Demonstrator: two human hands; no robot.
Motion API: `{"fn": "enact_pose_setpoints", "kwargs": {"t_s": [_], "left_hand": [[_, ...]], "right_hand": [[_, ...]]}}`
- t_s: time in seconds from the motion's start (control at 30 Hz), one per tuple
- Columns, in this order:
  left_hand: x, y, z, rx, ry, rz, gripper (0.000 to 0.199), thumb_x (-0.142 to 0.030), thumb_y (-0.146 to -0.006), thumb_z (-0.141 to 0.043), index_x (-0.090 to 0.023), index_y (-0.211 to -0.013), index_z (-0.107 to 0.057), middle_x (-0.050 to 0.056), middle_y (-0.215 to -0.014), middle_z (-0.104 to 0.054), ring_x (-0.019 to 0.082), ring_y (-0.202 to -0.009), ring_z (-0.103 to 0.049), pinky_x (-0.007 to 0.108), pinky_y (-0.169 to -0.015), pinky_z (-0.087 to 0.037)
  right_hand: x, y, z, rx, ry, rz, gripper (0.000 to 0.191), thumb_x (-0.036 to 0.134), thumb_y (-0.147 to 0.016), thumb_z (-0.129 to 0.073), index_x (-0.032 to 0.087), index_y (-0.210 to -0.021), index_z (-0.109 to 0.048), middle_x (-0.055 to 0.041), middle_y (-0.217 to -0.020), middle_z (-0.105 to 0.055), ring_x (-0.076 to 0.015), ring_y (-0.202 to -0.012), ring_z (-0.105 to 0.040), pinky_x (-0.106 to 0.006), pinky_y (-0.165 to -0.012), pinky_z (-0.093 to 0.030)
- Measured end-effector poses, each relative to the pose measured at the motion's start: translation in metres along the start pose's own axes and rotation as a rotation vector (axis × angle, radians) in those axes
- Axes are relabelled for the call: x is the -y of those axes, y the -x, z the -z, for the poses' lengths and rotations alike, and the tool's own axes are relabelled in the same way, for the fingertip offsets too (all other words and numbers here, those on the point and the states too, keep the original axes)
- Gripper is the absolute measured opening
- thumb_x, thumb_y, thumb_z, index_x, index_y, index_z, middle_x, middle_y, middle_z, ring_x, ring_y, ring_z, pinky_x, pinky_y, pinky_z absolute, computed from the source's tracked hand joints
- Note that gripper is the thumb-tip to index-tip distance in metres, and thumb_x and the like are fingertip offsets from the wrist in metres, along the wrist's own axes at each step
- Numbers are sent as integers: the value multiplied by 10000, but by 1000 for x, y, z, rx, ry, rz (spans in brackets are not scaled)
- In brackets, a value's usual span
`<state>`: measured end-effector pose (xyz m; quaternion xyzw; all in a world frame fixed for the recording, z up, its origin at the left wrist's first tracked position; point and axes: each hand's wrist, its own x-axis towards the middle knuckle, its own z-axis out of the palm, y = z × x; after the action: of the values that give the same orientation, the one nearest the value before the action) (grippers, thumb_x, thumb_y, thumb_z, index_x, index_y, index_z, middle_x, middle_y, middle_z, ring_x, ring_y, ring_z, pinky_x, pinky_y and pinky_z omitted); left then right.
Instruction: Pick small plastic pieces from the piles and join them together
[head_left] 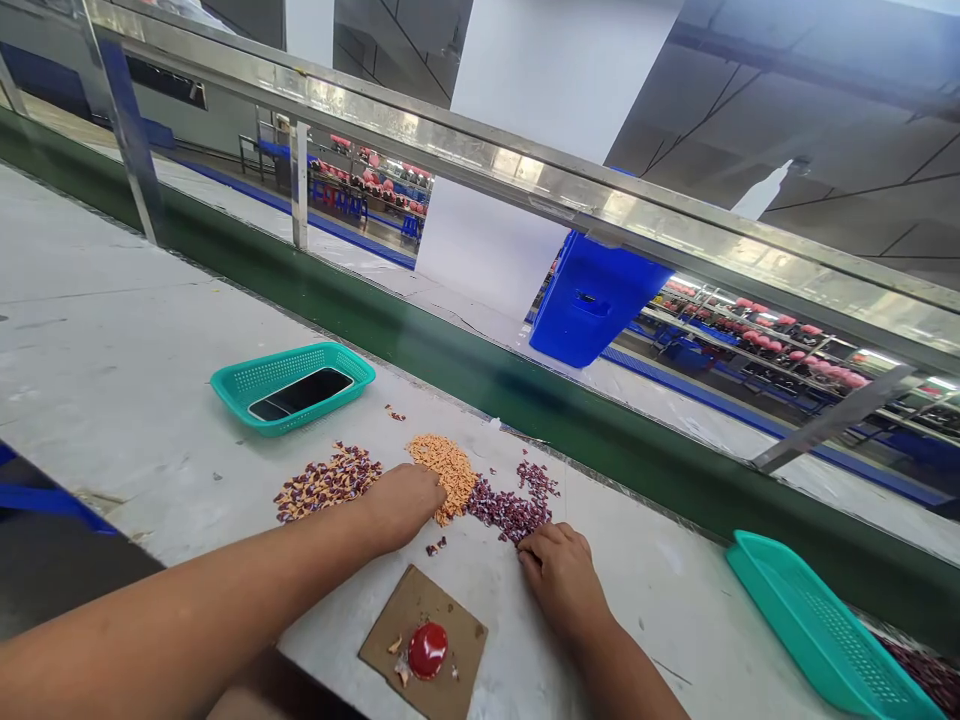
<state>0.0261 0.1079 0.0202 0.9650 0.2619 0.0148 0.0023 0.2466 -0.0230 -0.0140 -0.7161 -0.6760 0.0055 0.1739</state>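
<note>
My left hand (405, 505) is at the near left edge of a pile of small orange pieces (444, 462). Its fingers curl down among them, and the fingertips are largely hidden. My right hand (561, 572) rests by the near edge of a pile of dark purple-and-white pieces (510, 508), fingers bent and closed together; anything pinched there is too small to tell. Left of my left hand lies a pile of mixed orange-and-purple pieces (330, 482). Between my forearms, a brown square board (461, 640) carries a glossy red round thing (428, 650) and a few scraps.
A green basket (232, 385) holding a phone (304, 393) stands at the left. Another green basket (795, 610) sits at the right, near more dark pieces (930, 675). Behind the white table (97, 290) run a green belt (480, 370) and a metal rail (420, 130), with a blue bin (596, 300) beyond.
</note>
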Motion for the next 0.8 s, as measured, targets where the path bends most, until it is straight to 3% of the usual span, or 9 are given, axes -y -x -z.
{"fn": "enact_pose_setpoints", "kwargs": {"t_s": [0.2, 0.3, 0.53, 0.63, 0.8], "left_hand": [[3, -5, -2, 11, 44, -24, 240, 39, -715, -493, -116, -746, -674, 149, -784, -682, 284, -781, -651, 361, -682, -475], [4, -4, 3, -8, 89, -36, 214, 18, -720, -505, -117, -724, -671, 147, -768, -685, 294, -774, -651, 374, -683, -471], [-28, 35, 27, -57, 286, -80, 158, -162, -811, -516, -219, -829, -662, 9, -816, -698, 190, -764, -642, 253, -628, -451], [-45, 58, 24, -55, 529, -56, 160, -154, -790, -524, -220, -803, -669, 4, -768, -675, 168, -727, -624, 231, -619, -439], [-60, 86, 3, -184, 1065, 66, 188, -76, -719, -519, -207, -755, -649, 3, -813, -660, 144, -789, -594, 223, -728, -448]], "right_hand": [[16, 2, 4, -54, -159, 28, 164, 176, -806, -516, 215, -809, -675, -58, -862, -685, -237, -878, -579, -394, -836, -397], [34, 5, 10, -66, -268, 15, 173, 183, -817, -482, 205, -811, -653, -56, -827, -693, -207, -812, -617, -334, -750, -470], [85, 21, 17, 33, -1010, -131, 69, 232, -771, -572, 194, -729, -611, -28, -705, -675, -179, -691, -627, -283, -661, -480], [92, 32, 4, 73, -1238, -87, 154, 343, -761, -628, 195, -733, -593, -17, -657, -648, -167, -634, -605, -273, -616, -470], [100, 50, -17, 103, -1355, -53, 314, 509, -741, -635, 200, -723, -579, -21, -621, -628, -160, -578, -580, -282, -589, -465]]}}
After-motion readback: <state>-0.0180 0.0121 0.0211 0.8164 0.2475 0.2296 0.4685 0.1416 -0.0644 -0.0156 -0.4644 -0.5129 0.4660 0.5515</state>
